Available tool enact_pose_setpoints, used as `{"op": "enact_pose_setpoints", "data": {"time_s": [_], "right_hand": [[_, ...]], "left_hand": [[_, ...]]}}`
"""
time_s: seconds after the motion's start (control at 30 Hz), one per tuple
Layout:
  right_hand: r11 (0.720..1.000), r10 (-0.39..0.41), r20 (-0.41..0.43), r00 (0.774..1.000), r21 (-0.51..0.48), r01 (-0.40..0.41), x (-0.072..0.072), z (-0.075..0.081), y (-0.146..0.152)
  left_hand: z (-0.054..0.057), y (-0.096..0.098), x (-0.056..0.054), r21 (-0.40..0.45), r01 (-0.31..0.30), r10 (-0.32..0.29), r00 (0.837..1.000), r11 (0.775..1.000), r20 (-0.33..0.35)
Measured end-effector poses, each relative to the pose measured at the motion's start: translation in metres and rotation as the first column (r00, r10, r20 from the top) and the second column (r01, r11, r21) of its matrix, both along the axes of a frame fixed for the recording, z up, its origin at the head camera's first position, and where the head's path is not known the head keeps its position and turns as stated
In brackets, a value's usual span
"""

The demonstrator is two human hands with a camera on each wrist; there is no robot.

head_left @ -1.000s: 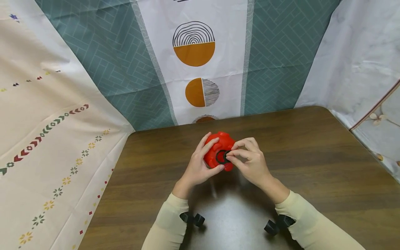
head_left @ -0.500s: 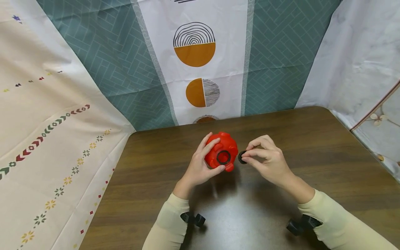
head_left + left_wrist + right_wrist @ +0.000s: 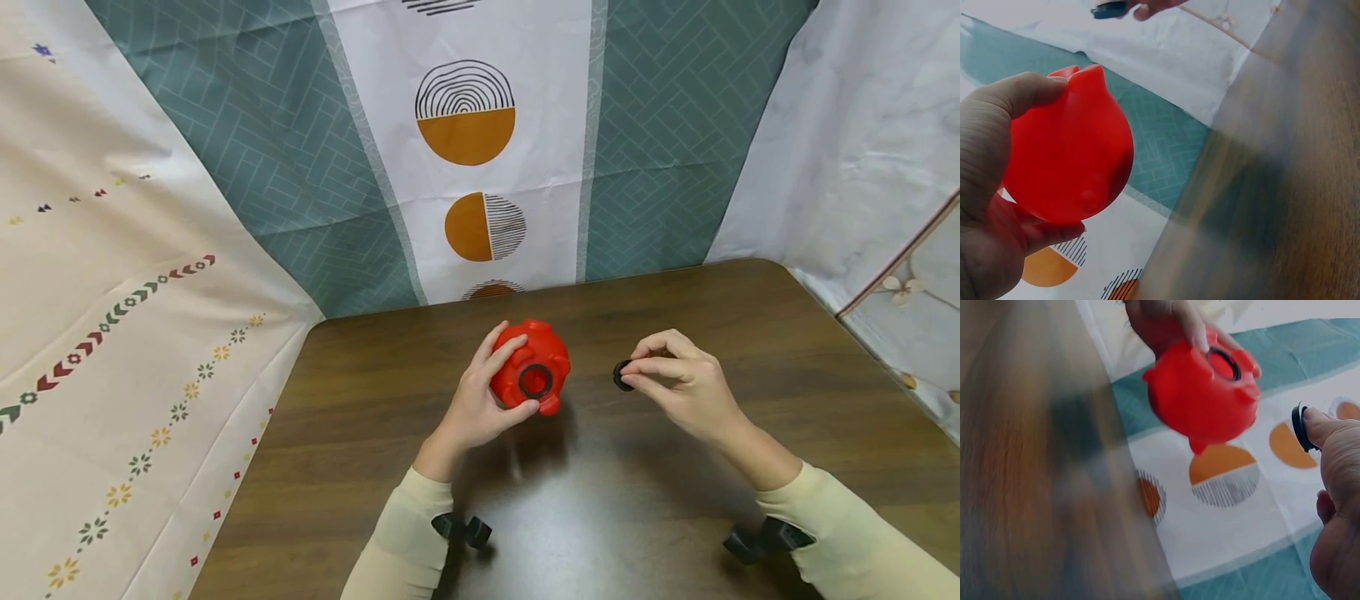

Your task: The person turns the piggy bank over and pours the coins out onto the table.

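My left hand point(image 3: 474, 402) holds a rounded red piggy bank point(image 3: 553, 348) above the table, thumb on one side and fingers on the other. Stubby feet stick out from it, and a black ring surrounds the open hole facing me. In the left wrist view, the smooth body of the piggy bank point(image 3: 1082, 153) sits between thumb and fingers. Off to the right, my right hand point(image 3: 688, 390) pinches a small round black plug point(image 3: 621, 377) between thumb and fingertips. The right wrist view shows this plug point(image 3: 1299, 428) on edge, apart from the bank.
A dark brown wooden table point(image 3: 360, 400) lies below both hands. Behind it hangs a teal and white cloth point(image 3: 555, 125) with orange half circles. Patterned pale cloth point(image 3: 150, 333) covers the left side, and a white cloth point(image 3: 847, 150) covers the right.
My right hand has pulled the black plug away from the piggy bank's hole and carried it to the right. The left hand keeps its hold on the bank, nearly still.
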State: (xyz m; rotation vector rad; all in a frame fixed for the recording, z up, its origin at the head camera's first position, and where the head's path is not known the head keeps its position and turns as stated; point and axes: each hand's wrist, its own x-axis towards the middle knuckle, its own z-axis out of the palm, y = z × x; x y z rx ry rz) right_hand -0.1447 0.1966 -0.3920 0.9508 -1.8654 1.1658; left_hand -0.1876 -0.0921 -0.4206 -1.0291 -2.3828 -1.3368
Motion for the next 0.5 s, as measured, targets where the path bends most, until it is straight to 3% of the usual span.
{"op": "enact_pose_setpoints", "data": {"time_s": [0.23,0.5], "right_hand": [[0.995,-0.079,0.040,0.996,0.064,0.076,-0.019,-0.034,0.032],[0.988,-0.142,0.077,0.987,0.076,0.136,-0.029,-0.051,0.055]], "left_hand": [[-0.001,0.000,0.001,-0.002,0.006,-0.006,1.000,1.000,-0.006],[-0.001,0.001,0.001,-0.006,0.009,-0.009,1.000,1.000,-0.002]]}}
